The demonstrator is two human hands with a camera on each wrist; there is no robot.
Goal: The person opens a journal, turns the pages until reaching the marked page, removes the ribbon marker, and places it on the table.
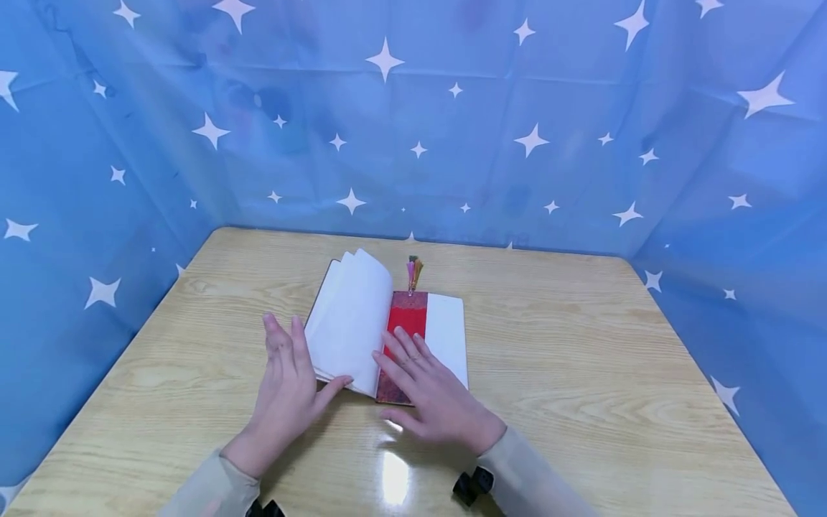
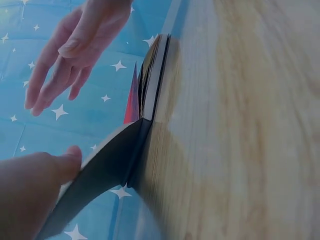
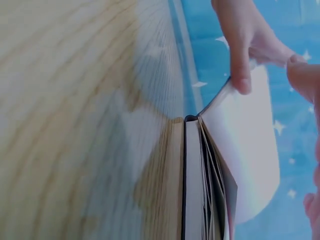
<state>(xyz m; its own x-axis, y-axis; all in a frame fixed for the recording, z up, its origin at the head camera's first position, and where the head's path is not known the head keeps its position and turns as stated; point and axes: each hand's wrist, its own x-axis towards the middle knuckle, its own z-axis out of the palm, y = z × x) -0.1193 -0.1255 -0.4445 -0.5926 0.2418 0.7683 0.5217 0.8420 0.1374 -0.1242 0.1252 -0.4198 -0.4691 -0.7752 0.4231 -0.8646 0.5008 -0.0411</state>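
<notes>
A notebook (image 1: 349, 316) lies spread on the table, its left cover and pages raised at a slant from the spine. My left hand (image 1: 287, 391) holds this raised side at its near left corner, thumb over the white page; the other fingers reach out past the left edge. Along the spine on the right page lies a red bookmark (image 1: 408, 316) with a dark patterned border and a coloured tassel (image 1: 413, 271) at its far end. My right hand (image 1: 429, 398) hovers over the bookmark with fingers spread, apart from the book in the left wrist view (image 2: 75, 55).
The wooden table (image 1: 581, 373) extends on both sides of the notebook. A blue curtain with white stars (image 1: 491, 108) hangs behind and at the sides. A black wrist device (image 1: 474, 485) sits by the right sleeve.
</notes>
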